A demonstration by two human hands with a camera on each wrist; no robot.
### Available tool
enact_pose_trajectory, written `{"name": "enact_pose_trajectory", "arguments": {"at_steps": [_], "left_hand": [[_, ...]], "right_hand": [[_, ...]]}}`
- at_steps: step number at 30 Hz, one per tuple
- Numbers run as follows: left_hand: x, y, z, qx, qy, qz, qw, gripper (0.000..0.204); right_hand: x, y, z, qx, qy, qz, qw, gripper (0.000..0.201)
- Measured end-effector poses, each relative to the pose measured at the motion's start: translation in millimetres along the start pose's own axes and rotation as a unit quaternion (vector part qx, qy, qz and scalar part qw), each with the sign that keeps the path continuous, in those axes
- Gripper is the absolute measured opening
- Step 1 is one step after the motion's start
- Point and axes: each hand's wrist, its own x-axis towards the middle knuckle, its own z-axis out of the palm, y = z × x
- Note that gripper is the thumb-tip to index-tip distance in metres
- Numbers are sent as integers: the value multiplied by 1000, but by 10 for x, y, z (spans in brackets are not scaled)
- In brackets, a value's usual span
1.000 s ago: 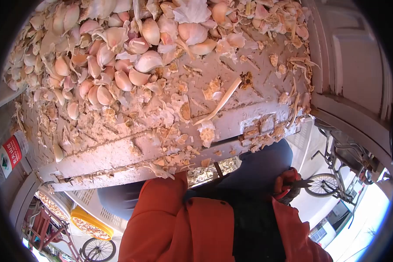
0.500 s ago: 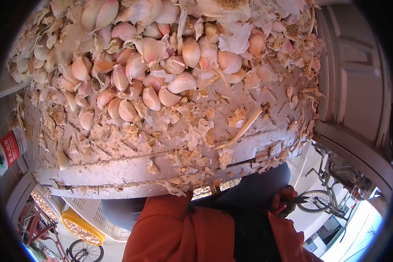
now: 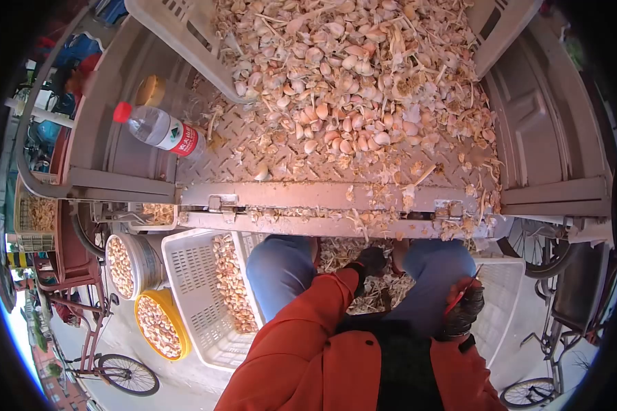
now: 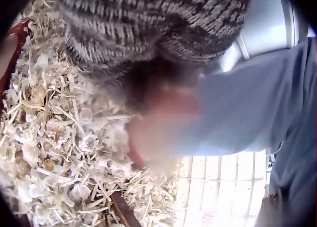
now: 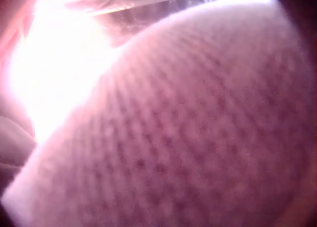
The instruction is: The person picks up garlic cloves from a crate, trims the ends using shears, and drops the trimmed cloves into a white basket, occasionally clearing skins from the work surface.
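Note:
My left hand (image 3: 371,262), in a dark knitted glove, reaches down between the knees over a heap of dry garlic stalks and skins (image 3: 384,294). The left wrist view shows its bare fingers (image 4: 171,108) blurred against that heap (image 4: 54,153); I cannot tell whether they hold anything. Beside the right knee, my gloved right hand (image 3: 463,312) grips red-handled shears (image 3: 454,304), their blade end pointing up. Knitted glove fabric and glare fill most of the right wrist view. Loose garlic cloves (image 3: 363,130) lie heaped with skins on the metal truck bed (image 3: 301,168) in front.
A red-capped water bottle (image 3: 164,130) lies at the bed's left side. At lower left stand a white crate (image 3: 202,308), a yellow bucket (image 3: 178,318) and a white bucket (image 3: 144,264), all with garlic cloves. The tailgate edge (image 3: 274,222) crosses above the knees. Bicycles (image 3: 127,373) stand around.
The head view has swung and pulled back, so the crates, buckets and bottle now show more fully. My left hand has come into sight between the knees. The shears remain in my right hand.

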Motion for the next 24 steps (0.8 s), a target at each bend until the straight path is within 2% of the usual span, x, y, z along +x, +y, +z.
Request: {"name": "enact_pose_trajectory", "arguments": {"at_steps": [1, 2, 3, 4, 5, 6, 7, 9, 10, 11, 13, 15, 16, 17, 18, 19, 21, 22, 23, 24], "left_hand": [[-148, 50, -2, -313, 57, -49, 947, 35], [-287, 97, 7, -595, 110, -85, 792, 33], [-496, 125, -36, -588, 118, -88, 795, 33], [-769, 151, -140, -460, 197, -1, 866, 29], [-1068, 187, -253, -316, 268, 84, 906, 25], [-1412, 250, -341, -375, 289, 82, 877, 22], [-1789, 317, -428, -433, 307, 81, 844, 20], [-2471, 314, -621, -559, 368, 49, 741, 21], [-2420, -6, -513, -530, 487, 20, 694, 19], [-2610, -153, -625, -488, 590, -10, 643, 17], [-3065, -344, -932, -352, 653, -172, 648, 25], [-3144, -662, -1113, -189, 653, -263, 685, 43], [-3040, -846, -1137, -191, 654, -257, 685, 43], [-2863, -1059, -1122, -105, 668, -262, 689, 47], [-2738, -1204, -1116, -19, 677, -264, 687, 51], [-2701, -1279, -1151, -20, 679, -257, 687, 51], [-2677, -1348, -1212, -32, 629, -243, 738, 33], [-2726, -1312, -1229, -12, 622, -204, 755, 24], [-2688, -1338, -1213, -15, 621, -204, 756, 24], [-2655, -1355, -1227, -137, 659, -167, 721, 22]], "right_hand": [[44, -103, 2, -65, -51, -48, 995, 13], [48, -107, 4, -55, -46, -56, 996, 13], [37, -33, 32, -59, -42, -79, 994, 14], [40, 40, 75, -63, -39, -101, 992, 16], [62, 38, 106, -67, -36, -124, 989, 17], [69, -63, 123, -108, -16, -190, 976, 19], [62, -63, 132, -103, -14, -193, 976, 19], [96, -15, 133, -128, -2, -248, 960, 22], [67, -187, 86, -146, -24, -243, 959, 26], [23, -279, 66, -145, -21, -251, 957, 26], [-78, -374, 33, -180, -13, -248, 952, 27], [-94, -304, 91, -160, -36, -223, 961, 28], [-59, -230, 142, -151, -30, -240, 958, 28], [-32, -198, 144, -143, -23, -256, 956, 29], [3, -268, 132, -166, -46, -227, 959, 29], [15, -277, 136, -170, -40, -227, 958, 29], [31, -305, 167, -130, -22, -253, 958, 30], [18, -364, 140, -183, -10, -286, 940, 29], [-9, -387, 136, -186, -11, -285, 940, 29], [-30, -394, 142, -182, -25, -255, 949, 29]]}}
